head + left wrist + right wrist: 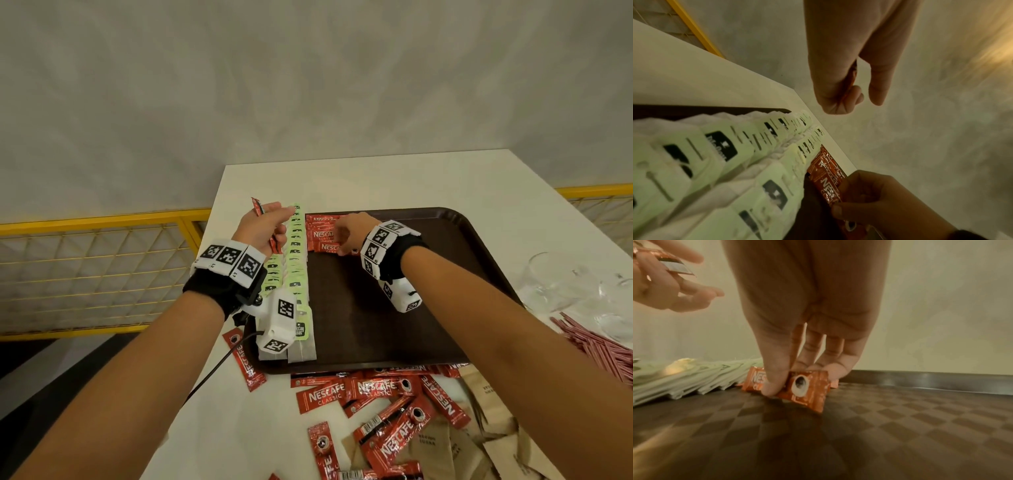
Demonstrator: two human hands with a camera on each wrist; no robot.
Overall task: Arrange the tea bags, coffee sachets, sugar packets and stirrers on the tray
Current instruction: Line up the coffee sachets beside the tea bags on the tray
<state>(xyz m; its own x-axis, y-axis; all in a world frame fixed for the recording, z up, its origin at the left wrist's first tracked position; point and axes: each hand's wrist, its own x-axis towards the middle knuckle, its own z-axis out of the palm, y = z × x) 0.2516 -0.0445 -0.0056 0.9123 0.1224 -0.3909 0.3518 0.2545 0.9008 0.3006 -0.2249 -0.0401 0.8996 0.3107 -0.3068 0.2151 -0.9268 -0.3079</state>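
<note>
So, starting at the left: there's a yellow railing (102, 226) beyond the edge of the white table (411, 181), and one stray coffee sachet (245, 359) lying on the table just off the near left corner of the brown tray (394, 308). The left hand (263, 228) is up over the left edge of the tray, fingers curled around a red sachet (257, 207) that pokes out past the knuckles at the far end and out of the palm at the near end. Right under and beside that hand, two long overlapping rows of green tea bags (294, 274) run front to back along the tray's left side. Next over, a short stack of coffee sachets (322, 229) sits at the far end of the tray, just beside the tea bags. The right hand (352, 233) is down on that stack, thumb and fingers pinching the nearest sachet (807, 389), which is touching the tray floor. Closer to the camera, off the tray, there's a loose pile of more sachets (387, 404) mixed with brown sugar packets (442, 448). Far right on the table you get a bundle of red stirrers (596, 346) and some clear glasses (561, 281).
</note>
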